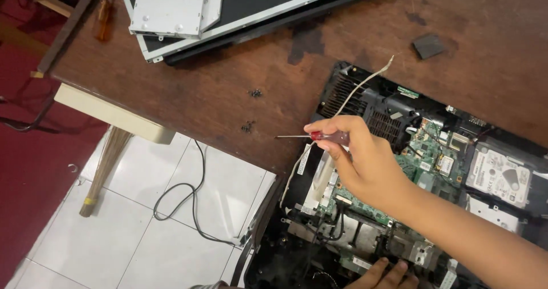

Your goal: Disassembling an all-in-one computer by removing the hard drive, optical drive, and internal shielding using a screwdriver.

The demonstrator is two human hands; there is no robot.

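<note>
Right hand [365, 163] closed around a small red-handled screwdriver [319, 136].

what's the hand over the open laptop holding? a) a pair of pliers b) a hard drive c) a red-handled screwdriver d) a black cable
c: the right hand grips a red-handled screwdriver, its thin shaft pointing left toward the small screws on the table.
</note>
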